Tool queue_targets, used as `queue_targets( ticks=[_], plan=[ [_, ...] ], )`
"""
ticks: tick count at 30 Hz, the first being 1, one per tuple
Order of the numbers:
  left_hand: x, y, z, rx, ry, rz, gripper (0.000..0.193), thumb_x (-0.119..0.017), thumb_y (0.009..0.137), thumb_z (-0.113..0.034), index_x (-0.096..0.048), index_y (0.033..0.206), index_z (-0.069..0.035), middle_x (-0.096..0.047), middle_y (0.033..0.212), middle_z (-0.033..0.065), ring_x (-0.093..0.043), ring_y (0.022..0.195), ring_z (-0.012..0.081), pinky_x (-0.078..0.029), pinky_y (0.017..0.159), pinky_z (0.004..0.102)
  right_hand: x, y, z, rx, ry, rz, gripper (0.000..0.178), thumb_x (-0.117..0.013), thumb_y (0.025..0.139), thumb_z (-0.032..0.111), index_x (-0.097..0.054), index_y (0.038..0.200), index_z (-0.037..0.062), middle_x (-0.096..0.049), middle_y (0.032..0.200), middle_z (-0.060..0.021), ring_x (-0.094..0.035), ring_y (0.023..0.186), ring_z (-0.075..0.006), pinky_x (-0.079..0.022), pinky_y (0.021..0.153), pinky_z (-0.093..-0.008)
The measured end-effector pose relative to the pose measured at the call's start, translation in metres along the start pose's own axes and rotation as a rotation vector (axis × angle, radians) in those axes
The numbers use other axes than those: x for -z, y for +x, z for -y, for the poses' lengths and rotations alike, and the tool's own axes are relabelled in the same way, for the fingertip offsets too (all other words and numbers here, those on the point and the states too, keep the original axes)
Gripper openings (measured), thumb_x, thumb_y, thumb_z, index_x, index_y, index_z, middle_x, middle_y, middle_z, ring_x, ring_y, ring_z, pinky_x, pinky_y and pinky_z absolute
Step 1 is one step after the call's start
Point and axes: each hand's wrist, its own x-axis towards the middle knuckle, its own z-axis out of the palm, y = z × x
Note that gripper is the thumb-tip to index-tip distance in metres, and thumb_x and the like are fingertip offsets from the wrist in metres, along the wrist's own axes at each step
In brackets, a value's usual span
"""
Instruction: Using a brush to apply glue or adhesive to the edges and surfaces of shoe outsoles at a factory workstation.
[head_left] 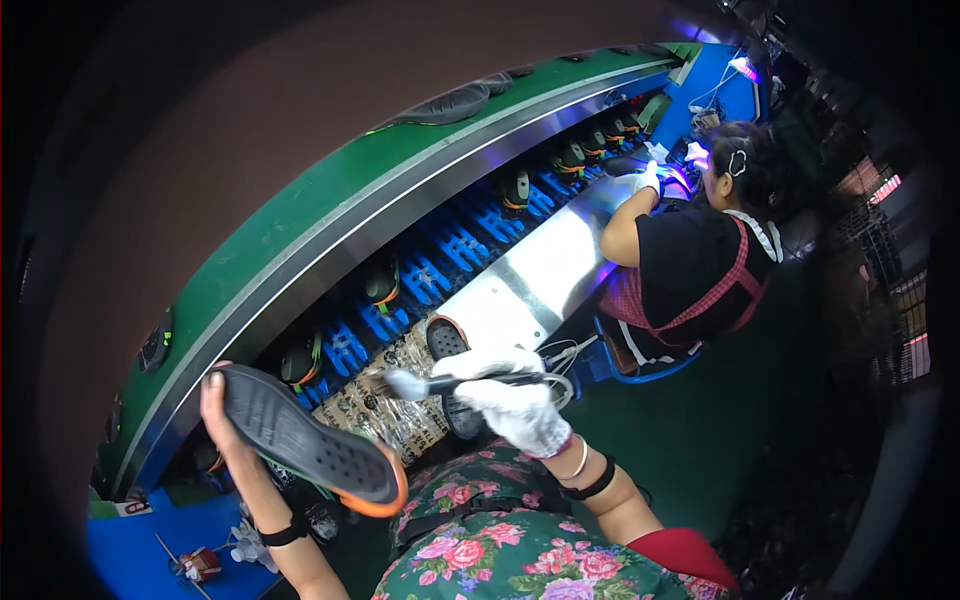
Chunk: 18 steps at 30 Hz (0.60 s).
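Note:
My bare left hand [215,400] grips a dark grey shoe sole [300,430] by its upper end. The sole is tilted, with rows of small holes and an orange rim at its lower end. In a white knitted glove, my right hand [515,400] is closed around the dark handle of a brush [408,384]. Its pale head is slightly blurred and points left toward the sole, apart from it. Another dark sole [446,338] with holes and an orange rim lies on the bench beyond the brush, partly hidden by my glove.
Brown printed paper [400,405] covers the near bench end; a white bench top [520,285] continues beyond. Blue racks [465,245] hold several dark shoes. A green conveyor [270,225] with a metal edge runs behind. A co-worker [690,250] sits at right under purple light.

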Motion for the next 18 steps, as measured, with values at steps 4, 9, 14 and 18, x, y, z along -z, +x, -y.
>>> queue_targets(
  ticks=[4, 9, 14, 18],
  plan=[
    [-0.046, -0.031, 0.043, 0.335, 0.061, 0.114, 0.02, -0.078, 0.089, -0.032, -0.069, 0.093, -0.014, -0.064, 0.087, -0.0022, -0.062, 0.081, 0.0103, -0.049, 0.078, 0.0279, -0.027, 0.007, -0.011, -0.127, -0.136, 0.105, 0.03, -0.081, 0.087, -0.002, -0.076, 0.116, -0.0031, -0.077, 0.115, -0.0136, -0.073, 0.107, -0.0182, -0.058, 0.098, -0.0327],
    [-0.042, -0.065, 0.107, 0.652, -0.254, 0.326, 0.048, -0.065, 0.098, -0.049, -0.068, 0.12, -0.007, -0.071, 0.122, 0.011, -0.067, 0.114, 0.0258, -0.053, 0.101, 0.0431, -0.039, 0.007, -0.025, -0.139, -0.138, 0.122, 0.028, -0.08, 0.088, 0.0, -0.076, 0.115, -0.0024, -0.077, 0.114, -0.0121, -0.073, 0.104, -0.0166, -0.059, 0.095, -0.032],
    [-0.057, -0.152, 0.105, 0.867, -0.973, 0.685, 0.117, -0.044, 0.081, -0.096, -0.043, 0.157, -0.006, -0.057, 0.147, 0.0254, -0.063, 0.125, 0.0448, -0.047, 0.11, 0.0611, -0.039, 0.01, -0.023, -0.076, -0.184, 0.127, 0.027, -0.08, 0.089, 0.001, -0.076, 0.116, -0.0008, -0.077, 0.11, -0.0103, -0.073, 0.101, -0.0148, -0.059, 0.092, -0.0301],
    [-0.07, -0.185, 0.087, 1.08, -0.887, 0.462, 0.117, -0.033, 0.081, -0.099, -0.048, 0.151, -0.007, -0.065, 0.113, 0.0272, -0.069, 0.098, 0.0419, -0.054, 0.095, 0.06, -0.036, 0.011, -0.02, -0.231, -0.281, 0.11, 0.025, -0.079, 0.091, 0.003, -0.076, 0.116, -0.0005, -0.077, 0.097, -0.0053, -0.072, 0.077, -0.009, -0.06, 0.068, -0.0244]
  ],
)
